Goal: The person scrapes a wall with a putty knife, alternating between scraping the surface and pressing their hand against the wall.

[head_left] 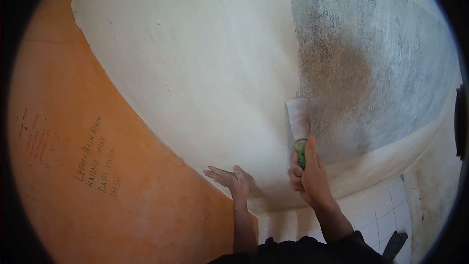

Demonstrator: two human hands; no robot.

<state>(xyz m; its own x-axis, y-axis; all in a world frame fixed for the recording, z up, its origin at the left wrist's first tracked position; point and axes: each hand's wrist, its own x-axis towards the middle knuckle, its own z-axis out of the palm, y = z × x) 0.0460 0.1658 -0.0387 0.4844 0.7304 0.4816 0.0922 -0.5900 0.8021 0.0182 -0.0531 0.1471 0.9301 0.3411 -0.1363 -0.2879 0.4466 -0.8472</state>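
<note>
My right hand (311, 178) is wrapped round the green handle of a putty knife (299, 117), thumb lying along it. The knife's broad, whitish blade points up the wall and overlaps the border between the smooth white coat (210, 78) and the rough grey patch (381, 83). Lower and to the left, my left hand (232, 181) is held up with its fingers stretched out and holds nothing. It overlaps the lower edge of the white coat, beside the orange wall area.
Orange wall (161, 205) with handwriting (95, 159) fills the left side. White tiles (383, 210) show at the lower right, with a dark object (394, 245) over them. Another dark thing (460, 122) stands at the right edge.
</note>
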